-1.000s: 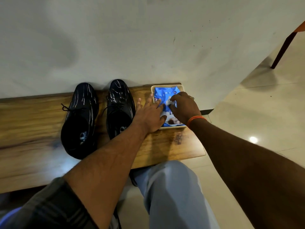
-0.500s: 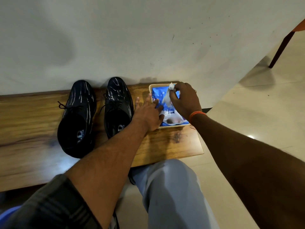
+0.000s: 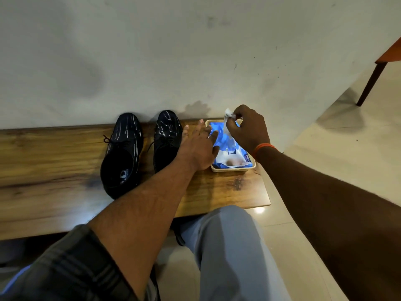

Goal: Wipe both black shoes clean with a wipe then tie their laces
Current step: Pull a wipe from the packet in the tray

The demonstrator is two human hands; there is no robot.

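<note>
- Both shoes sit untouched on the bench (image 3: 54, 161), toes to the wall at 12 o'clock: left shoe (image 3: 122, 153), then right shoe (image 3: 167, 140) just beside it. Laces look loose; no wiping done yet.
- My left hand (image 3: 198, 146) stays put, fingers straight & spread, pressing flat on the blue wipes pack (image 3: 230, 153) in its tray (image 3: 233, 169).
- My right hand (image 3: 247, 129) has lifted since a sec ago: thumb & fingertips pinch the wipe (image 3: 227, 115), now drawn up toward 12 o'clock, its tail trailing to the pack's opening.
- Meaning: wipe nearly free, I judge. Next, the shoes at 9 o'clock.
</note>
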